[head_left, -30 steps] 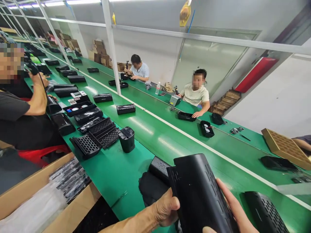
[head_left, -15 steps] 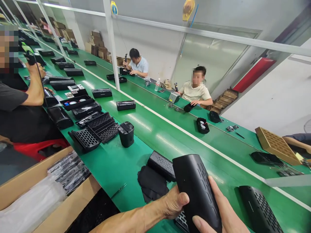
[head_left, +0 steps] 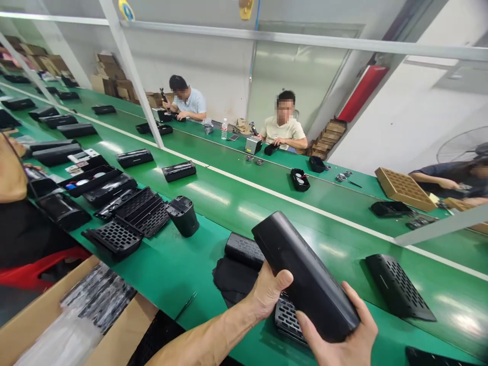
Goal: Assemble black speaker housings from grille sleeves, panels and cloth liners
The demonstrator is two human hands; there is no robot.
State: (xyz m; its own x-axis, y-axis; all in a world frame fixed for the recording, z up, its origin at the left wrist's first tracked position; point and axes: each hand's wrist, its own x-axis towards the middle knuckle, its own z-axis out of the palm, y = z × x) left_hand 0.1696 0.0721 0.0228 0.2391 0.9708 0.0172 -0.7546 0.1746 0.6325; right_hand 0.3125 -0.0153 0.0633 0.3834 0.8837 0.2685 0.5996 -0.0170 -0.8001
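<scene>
Both my hands hold a long black speaker shell above the near edge of the green belt. My left hand grips its near side with the thumb on top. My right hand cups its lower right end from beneath. Under the shell lie a perforated black grille, another black casing and a dark cloth pad. A further perforated grille rests on the belt to the right.
Stacked black grilles and a small upright black housing sit left of centre. A cardboard box with bagged parts stands at lower left. A co-worker's arm is at far left; two people sit across the belts; a brown tray lies right.
The shell has turned from nearly end-on to lying diagonally across my hands, smooth side up. My view has swung right, so the co-worker at the left is mostly out of frame.
</scene>
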